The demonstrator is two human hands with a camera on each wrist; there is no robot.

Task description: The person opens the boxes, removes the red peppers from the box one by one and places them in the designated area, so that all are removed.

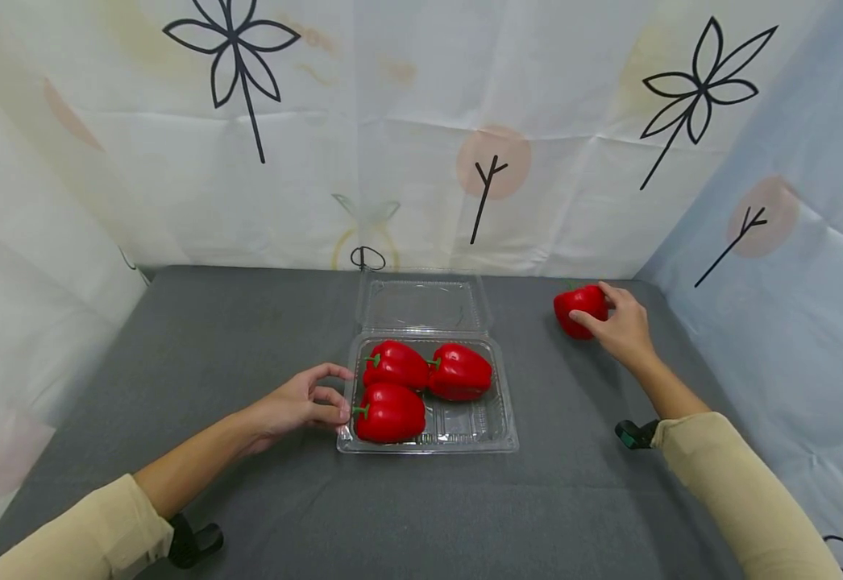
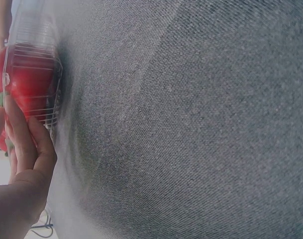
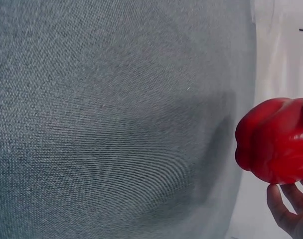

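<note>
A clear plastic clamshell container (image 1: 472, 435) stands on the grey table with its lid (image 1: 421, 306) folded back. Three red bell peppers lie in it: one at back left (image 1: 396, 366), one at back right (image 1: 461, 372), one at front left (image 1: 390, 412). At the container's left rim, my left hand (image 1: 298, 407) holds the edge between thumb and fingers; the left wrist view shows the fingers (image 2: 24, 142) against its side wall. Off to the right, my right hand (image 1: 619, 322) grips another red bell pepper (image 3: 276, 142) above the table, its shadow falling apart from it.
The grey tablecloth (image 1: 247, 338) reaches back to a white printed curtain (image 1: 407, 161). A bluish curtain (image 1: 777, 322) borders the right side, a white one (image 1: 22, 282) the left. Black wrist straps (image 1: 193, 541) show on both forearms.
</note>
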